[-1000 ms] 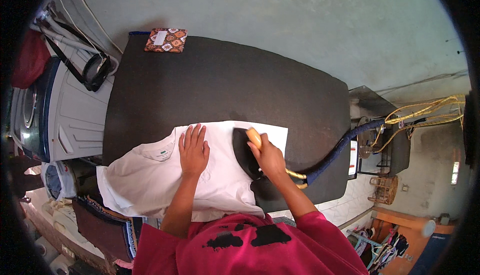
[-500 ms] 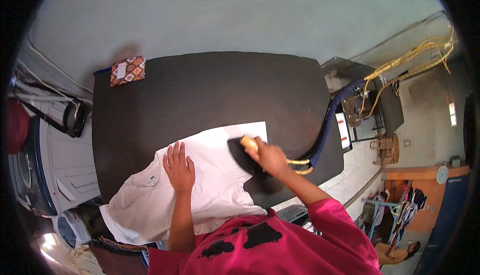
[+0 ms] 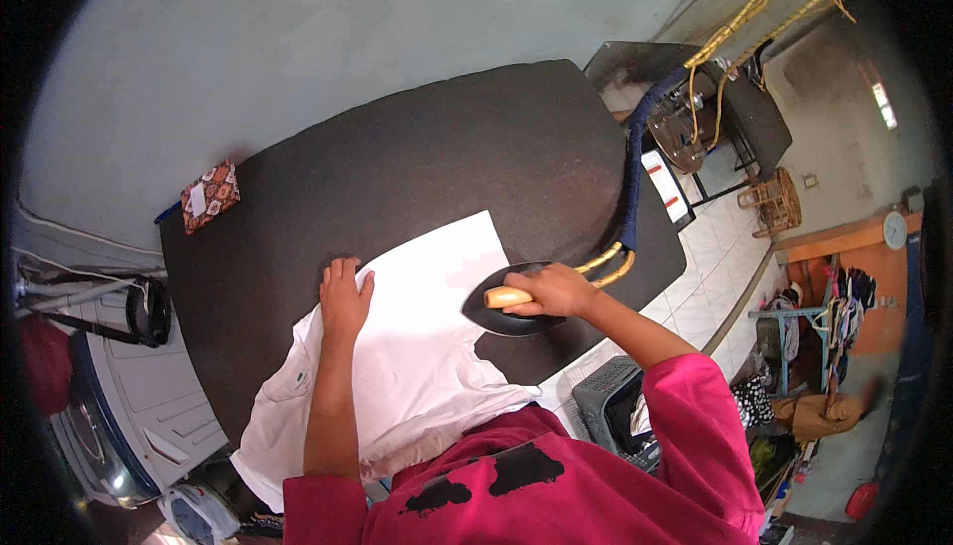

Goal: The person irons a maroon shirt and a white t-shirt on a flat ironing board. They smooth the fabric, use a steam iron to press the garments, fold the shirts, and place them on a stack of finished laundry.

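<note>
A white shirt (image 3: 417,317) lies across the near part of the dark ironing table, its lower folds against my body. My right hand (image 3: 559,292) grips the wooden handle of a dark iron (image 3: 493,324). The iron's pointed front rests on the shirt's right edge, and its back lies over the dark cover. A thick cord, partly wrapped in blue and gold, runs from the iron. Flat at the shirt's far left edge, my left hand (image 3: 343,299) holds nothing, its fingertips reaching onto the dark cover.
The dark padded table (image 3: 417,148) stands against a grey wall. An orange-patterned notebook (image 3: 210,198) sits at its far left corner. A washing machine (image 3: 149,406) stands at left, a grey plastic basket (image 3: 606,396) by my right side. The blue-wrapped cord (image 3: 633,168) rises along the table's right.
The iron has turned, its tip now pointing left. My left hand has shifted to the shirt's far edge. The whole view has tilted.
</note>
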{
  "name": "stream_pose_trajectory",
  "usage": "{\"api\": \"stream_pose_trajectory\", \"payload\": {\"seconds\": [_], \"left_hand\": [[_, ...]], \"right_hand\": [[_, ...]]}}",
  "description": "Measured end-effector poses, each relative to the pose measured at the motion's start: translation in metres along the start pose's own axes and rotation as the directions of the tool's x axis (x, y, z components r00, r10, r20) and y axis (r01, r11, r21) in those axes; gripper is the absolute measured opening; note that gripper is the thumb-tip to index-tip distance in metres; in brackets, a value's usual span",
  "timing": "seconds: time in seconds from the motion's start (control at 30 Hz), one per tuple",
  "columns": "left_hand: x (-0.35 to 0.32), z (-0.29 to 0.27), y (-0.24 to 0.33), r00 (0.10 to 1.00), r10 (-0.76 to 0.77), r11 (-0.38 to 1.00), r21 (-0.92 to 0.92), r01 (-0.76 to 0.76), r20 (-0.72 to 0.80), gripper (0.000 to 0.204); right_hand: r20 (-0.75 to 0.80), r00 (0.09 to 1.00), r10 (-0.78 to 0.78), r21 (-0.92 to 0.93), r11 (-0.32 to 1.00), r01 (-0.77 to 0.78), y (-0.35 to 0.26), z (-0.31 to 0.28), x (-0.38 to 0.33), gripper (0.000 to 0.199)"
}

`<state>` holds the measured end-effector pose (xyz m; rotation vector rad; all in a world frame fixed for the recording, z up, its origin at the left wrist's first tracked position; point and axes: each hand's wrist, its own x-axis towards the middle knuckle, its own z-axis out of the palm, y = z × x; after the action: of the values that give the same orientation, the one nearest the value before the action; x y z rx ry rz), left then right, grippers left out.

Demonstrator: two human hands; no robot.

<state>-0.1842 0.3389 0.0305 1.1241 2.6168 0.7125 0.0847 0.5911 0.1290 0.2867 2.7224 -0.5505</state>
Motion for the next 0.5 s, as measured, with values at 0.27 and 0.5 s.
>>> {"api": "stream_pose_trajectory", "payload": {"seconds": [0.27, 0.5], "left_hand": [[-0.008, -0.033, 0.021, 0.983, 0.178, 0.980, -0.100, -0.174, 0.034, 0.021], [-0.089, -0.185, 0.087, 0.986, -0.165, 0.655, -0.746, 0.119, 0.013, 0.015]], "right_hand": [[-0.738, 0.563, 0.374, -0.133, 0.736, -0.663, 0.091, 0.014, -0.032, 0.059], [-0.350, 0.931, 0.101, 0.493, 0.865, 0.091, -0.103, 0.135, -0.078, 0.065]]}}
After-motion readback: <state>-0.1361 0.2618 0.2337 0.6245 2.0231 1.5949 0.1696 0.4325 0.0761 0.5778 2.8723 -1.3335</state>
